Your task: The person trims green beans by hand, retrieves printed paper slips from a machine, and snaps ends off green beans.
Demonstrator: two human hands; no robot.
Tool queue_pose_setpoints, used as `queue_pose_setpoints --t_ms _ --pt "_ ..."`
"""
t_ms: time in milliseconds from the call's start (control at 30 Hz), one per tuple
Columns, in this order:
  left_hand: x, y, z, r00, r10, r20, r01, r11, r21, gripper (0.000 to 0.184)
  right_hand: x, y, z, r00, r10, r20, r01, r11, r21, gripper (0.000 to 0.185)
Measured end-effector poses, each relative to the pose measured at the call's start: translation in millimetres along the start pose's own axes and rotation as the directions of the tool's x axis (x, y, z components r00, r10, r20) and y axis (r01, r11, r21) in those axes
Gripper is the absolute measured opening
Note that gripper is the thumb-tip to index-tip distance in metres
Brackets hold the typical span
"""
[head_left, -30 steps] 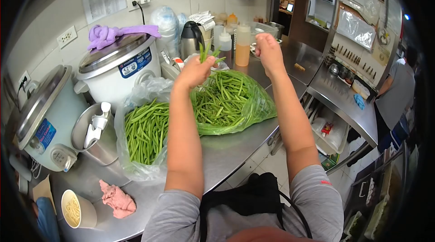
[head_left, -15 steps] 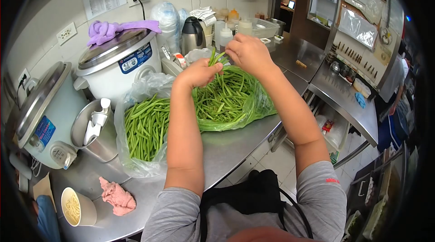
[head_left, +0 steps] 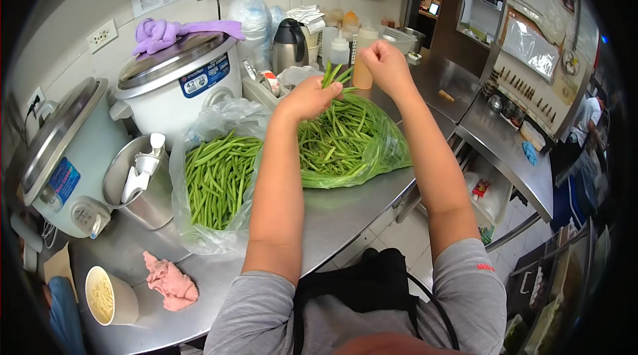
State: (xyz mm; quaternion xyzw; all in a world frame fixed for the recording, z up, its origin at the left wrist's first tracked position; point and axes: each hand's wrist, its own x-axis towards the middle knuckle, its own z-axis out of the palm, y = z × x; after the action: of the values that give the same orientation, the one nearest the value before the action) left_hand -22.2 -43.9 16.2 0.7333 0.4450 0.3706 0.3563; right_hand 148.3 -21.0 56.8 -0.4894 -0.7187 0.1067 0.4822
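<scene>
My left hand is closed round a small bunch of green beans, their tips poking up past the thumb. It is above a green-tinted plastic bag full of loose green beans. My right hand is raised to the right of that bunch, apart from it, with its fingers curled in. What it may hold is hidden. Left of my left forearm, a clear plastic bag lies open around more green beans, laid mostly lengthwise.
Two rice cookers stand at the left, a purple cloth on one lid. Before them are a metal pot, a pink cloth and a cup of noodles. A thermos and squeeze bottles line the back.
My right hand has moved right, away from the beans in my left hand, and its fingers have curled in. My left hand keeps its bunch. The view has shifted slightly.
</scene>
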Motion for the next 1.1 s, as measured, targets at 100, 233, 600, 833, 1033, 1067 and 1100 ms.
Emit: queue_pose_setpoints --t_ms 100,233,600,833,1033,1067,1100 --pt "1 -6 -4 1.0 -0.01 0.018 0.01 1.0 0.001 0.027 -10 0 6 0.881 -0.472 0.005 0.471 0.878 -0.08 0.022" --pt "2 -6 -2 0.999 -0.007 0.043 0.007 1.0 0.009 0.023 -13 -3 17 0.792 -0.571 0.215 0.607 0.773 -0.184 0.022" --pt "-3 7 4 0.994 0.041 -0.104 -0.021 0.983 0.185 0.025 -26 -5 31 0.619 -0.779 0.097 0.683 0.473 -0.557 0.009" --pt "17 -12 22 0.982 0.126 -0.137 -0.095 0.972 0.214 0.023 -12 11 41 0.879 -0.42 -0.228 0.395 0.907 -0.146 0.012" --pt "23 -28 15 0.984 0.065 -0.169 0.015 0.901 0.433 0.025 -15 12 22 0.881 -0.472 -0.03 0.45 0.855 -0.257 0.012" --pt "24 -31 16 0.98 0.067 -0.185 0.029 0.88 0.475 0.026 -17 7 18 0.852 -0.523 -0.027 0.496 0.822 -0.279 0.013" --pt "22 -26 17 0.979 0.045 -0.201 0.065 0.859 0.508 0.027 -18 4 15 0.82 -0.572 -0.022 0.541 0.786 -0.299 0.013"
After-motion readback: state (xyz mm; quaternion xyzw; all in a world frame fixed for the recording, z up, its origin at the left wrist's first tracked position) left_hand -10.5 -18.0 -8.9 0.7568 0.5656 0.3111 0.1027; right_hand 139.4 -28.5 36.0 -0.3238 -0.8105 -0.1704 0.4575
